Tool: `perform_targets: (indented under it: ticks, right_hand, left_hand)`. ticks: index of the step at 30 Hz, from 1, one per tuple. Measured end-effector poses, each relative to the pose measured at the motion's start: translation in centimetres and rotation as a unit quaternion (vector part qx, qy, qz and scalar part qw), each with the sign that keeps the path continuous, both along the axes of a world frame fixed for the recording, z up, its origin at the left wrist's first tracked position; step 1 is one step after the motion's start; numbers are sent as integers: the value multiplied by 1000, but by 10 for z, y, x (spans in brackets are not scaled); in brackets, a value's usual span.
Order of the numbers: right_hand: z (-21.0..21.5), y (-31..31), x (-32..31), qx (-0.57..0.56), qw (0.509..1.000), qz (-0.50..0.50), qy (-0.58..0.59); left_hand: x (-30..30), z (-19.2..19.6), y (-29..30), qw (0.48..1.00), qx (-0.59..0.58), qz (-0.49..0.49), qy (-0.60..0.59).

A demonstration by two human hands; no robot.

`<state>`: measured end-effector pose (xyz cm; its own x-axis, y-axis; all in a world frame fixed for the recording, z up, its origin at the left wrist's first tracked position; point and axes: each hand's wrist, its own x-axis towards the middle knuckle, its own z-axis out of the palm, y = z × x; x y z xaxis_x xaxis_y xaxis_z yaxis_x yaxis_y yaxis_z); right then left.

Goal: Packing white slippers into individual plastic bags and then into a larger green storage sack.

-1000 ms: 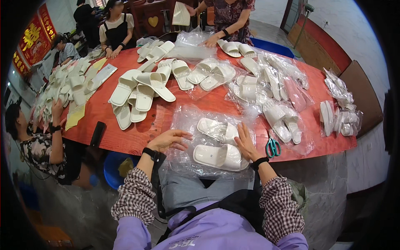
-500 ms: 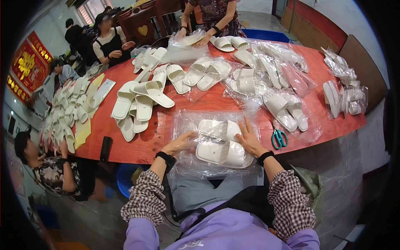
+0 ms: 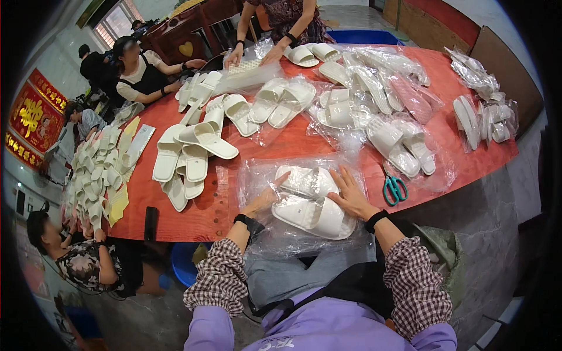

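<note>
Side by side in front of me lie two white open-toe slippers, the far slipper [image 3: 305, 181] and the near slipper [image 3: 307, 215]. A clear plastic bag [image 3: 249, 182] spreads around them and hangs over the table edge; whether they are inside it or on top, I cannot tell. My left hand [image 3: 262, 202] is open, fingers stretched out, at the left ends of the slippers. Flat and spread, my right hand [image 3: 353, 196] rests at their right side, over part of the uppers. Teal-handled scissors [image 3: 394, 190] lie to the right of my right hand.
The red table [image 3: 263, 149] carries a stack of loose white slippers [image 3: 196, 143] at left and bagged slippers [image 3: 401, 143] at right. A black object [image 3: 151, 223] lies by the front edge. Across from me, a person's hands [image 3: 272, 55] handle plastic. A blue bucket [image 3: 186, 263] stands below.
My left hand has moved in over the left ends of the slippers, its fingers reaching toward the far one. My right hand stays nearly in place. The view has shifted slightly.
</note>
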<state>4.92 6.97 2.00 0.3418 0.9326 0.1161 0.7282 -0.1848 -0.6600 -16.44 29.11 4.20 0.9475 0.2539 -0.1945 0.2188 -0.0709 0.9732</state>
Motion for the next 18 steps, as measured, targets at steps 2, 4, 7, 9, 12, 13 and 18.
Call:
perform_targets:
  ticks: [2,4,7,9,12,13,18]
  right_hand:
    - [2,2,-3,-6,1000,2,2]
    - [3,4,-3,-9,1000,4,-3]
    - [-5,8,-6,4,1000,-5,-10]
    - [-11,7,-4,19,998,-19,-61]
    - [-2,4,-6,2,997,-11,-76]
    - [-1,4,-6,-13,995,-2,-103]
    - [5,0,-11,-51,986,34,-155]
  left_hand:
    - [-2,6,-12,972,-219,84,-22]
    - [-5,4,-13,969,-215,119,-14]
    - [-34,1,-8,977,-91,193,28]
    - [-62,3,-4,952,-71,298,-6]
    - [-130,9,2,886,-95,447,-80]
    - [-154,12,2,856,-97,500,-93]
    - [-254,34,-4,784,-127,576,-195]
